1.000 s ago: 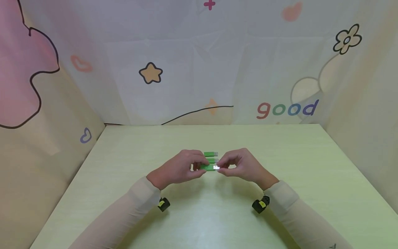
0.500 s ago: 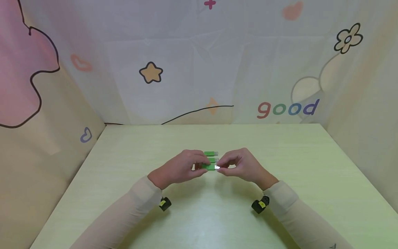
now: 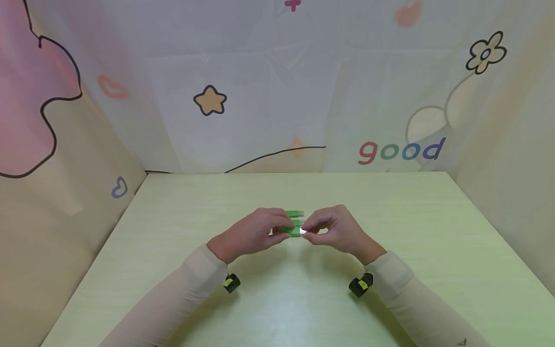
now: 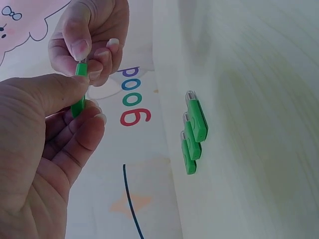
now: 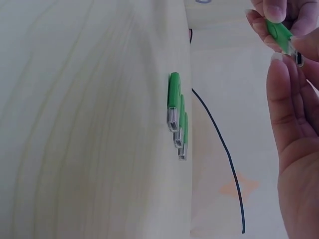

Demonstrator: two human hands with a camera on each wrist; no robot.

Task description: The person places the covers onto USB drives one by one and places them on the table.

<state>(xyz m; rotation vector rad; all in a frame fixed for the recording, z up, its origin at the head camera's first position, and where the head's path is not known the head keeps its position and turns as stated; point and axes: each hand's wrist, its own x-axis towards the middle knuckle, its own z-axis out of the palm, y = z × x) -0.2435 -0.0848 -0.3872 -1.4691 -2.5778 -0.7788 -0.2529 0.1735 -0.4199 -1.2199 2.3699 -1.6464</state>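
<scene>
A green USB flash drive [image 3: 294, 232] is held in the air between both hands. My left hand [image 3: 256, 231] pinches its green body between thumb and fingers. At the other end, my right hand [image 3: 336, 229] pinches the connector end, which shows metallic in the right wrist view [image 5: 295, 52] and is partly hidden by the fingertips. Three more green flash drives with clear caps lie in a row on the table; the left wrist view shows the nearest drive [image 4: 198, 119], the middle drive [image 4: 193, 143] and the farthest drive [image 4: 188, 158].
The pale wood-grain table [image 3: 277, 299] reaches back to a printed cloth backdrop [image 3: 260, 96]. Cloth walls also stand along the left and right sides. A small black camera [image 3: 231, 283] sits at the left wrist, another black camera [image 3: 361, 285] at the right.
My left hand has shifted very slightly to the right, and my right hand slightly to the left. Both keep their pinch on the flash drive.
</scene>
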